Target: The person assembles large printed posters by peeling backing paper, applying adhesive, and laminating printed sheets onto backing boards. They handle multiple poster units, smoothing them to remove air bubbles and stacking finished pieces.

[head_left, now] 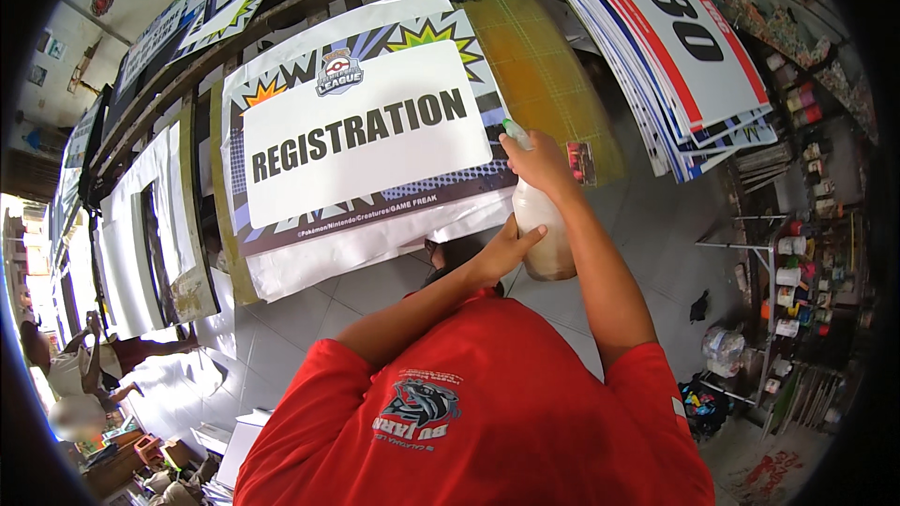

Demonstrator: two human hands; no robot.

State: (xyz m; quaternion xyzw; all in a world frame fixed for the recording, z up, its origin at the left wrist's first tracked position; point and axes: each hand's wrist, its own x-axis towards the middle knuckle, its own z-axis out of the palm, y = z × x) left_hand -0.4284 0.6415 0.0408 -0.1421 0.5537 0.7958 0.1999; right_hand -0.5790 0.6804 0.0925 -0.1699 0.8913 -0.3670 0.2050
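One bottle point(537, 212) — neck in right grip point(536, 163), body against left grip point(506, 249)

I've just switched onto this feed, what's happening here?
A person in a red shirt is holding a pale bottle with a green tip. The right hand grips it near the top, the left hand lower down. A printed sign lies just ahead, and a stack of printed boards sits farther right.
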